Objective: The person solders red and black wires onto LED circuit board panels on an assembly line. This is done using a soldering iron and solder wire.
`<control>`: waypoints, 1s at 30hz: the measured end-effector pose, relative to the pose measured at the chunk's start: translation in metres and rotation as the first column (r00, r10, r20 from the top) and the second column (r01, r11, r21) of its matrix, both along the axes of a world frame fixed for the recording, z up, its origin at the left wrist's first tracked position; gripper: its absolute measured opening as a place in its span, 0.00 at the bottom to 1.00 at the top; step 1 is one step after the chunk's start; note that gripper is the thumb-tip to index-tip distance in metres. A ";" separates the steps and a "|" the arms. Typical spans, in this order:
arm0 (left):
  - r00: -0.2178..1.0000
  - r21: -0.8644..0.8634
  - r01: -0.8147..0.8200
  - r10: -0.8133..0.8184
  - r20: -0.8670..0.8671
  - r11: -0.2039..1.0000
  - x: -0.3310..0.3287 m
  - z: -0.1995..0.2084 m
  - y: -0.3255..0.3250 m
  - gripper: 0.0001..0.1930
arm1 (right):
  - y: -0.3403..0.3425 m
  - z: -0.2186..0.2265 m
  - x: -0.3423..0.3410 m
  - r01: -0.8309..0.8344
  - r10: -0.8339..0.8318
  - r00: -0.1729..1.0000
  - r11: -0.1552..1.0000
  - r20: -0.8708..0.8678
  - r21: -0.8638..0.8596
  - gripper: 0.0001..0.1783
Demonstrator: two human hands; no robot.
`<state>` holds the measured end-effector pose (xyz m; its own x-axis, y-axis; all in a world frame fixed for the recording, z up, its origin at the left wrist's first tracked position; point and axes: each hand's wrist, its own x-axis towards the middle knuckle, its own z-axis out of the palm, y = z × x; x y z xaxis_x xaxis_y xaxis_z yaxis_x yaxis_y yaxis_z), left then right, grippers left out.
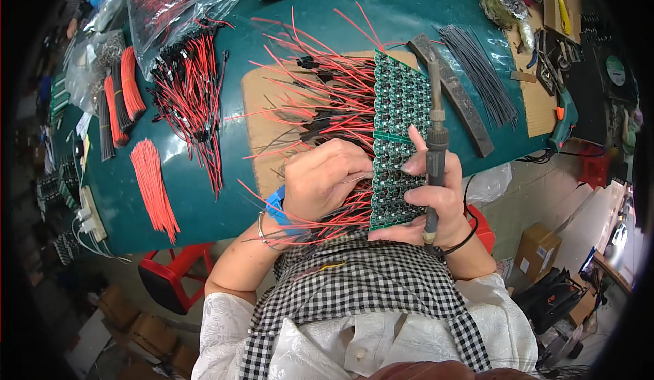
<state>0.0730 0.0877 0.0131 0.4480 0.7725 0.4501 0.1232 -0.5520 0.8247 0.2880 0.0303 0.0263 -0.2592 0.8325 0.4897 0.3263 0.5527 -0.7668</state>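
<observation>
Head view: I have my left hand (323, 175) at the left edge of a green circuit-board panel (402, 100), its fingers curled and the fingertips drawn close together among the red and black wires (327, 100); I cannot tell whether a wire sits between them. My right hand (446, 189) is partly closed from the other side, its digits bent around a soldering iron (437, 148) and also steadying the panel's right edge and lower end. The iron stands alongside the panel, its metal end toward the far side of the table. The panel is in front of my checked apron (368, 271), over the right part of a tan board (257, 87), and the wires fan out leftward from it. Just right of it, a dark metal bar (453, 97) lies slantwise on the green table (327, 19), with thin grey strands (480, 73) beyond. To the left lie a heap of red and black leads (194, 83) and a red wire bundle (153, 189).
</observation>
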 end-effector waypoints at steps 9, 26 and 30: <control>0.997 0.025 0.028 -0.026 -0.075 0.999 -0.002 0.000 0.000 0.13 | -0.009 0.001 -0.001 -0.005 0.005 1.000 0.993 0.000 -0.122 0.40; 0.989 0.069 0.008 0.002 -0.145 0.998 -0.003 0.004 -0.005 0.14 | -0.010 0.012 0.001 -0.033 0.039 0.997 0.995 0.062 -0.089 0.38; 0.994 0.097 0.015 -0.005 -0.108 0.995 -0.003 0.001 -0.003 0.13 | -0.011 0.012 0.001 -0.019 0.027 0.996 0.995 0.081 -0.100 0.37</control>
<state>0.0704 0.0845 0.0140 0.5054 0.7222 0.4723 0.2019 -0.6311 0.7489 0.2886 0.0194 0.0387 -0.3146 0.8692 0.3814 0.3788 0.4834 -0.7892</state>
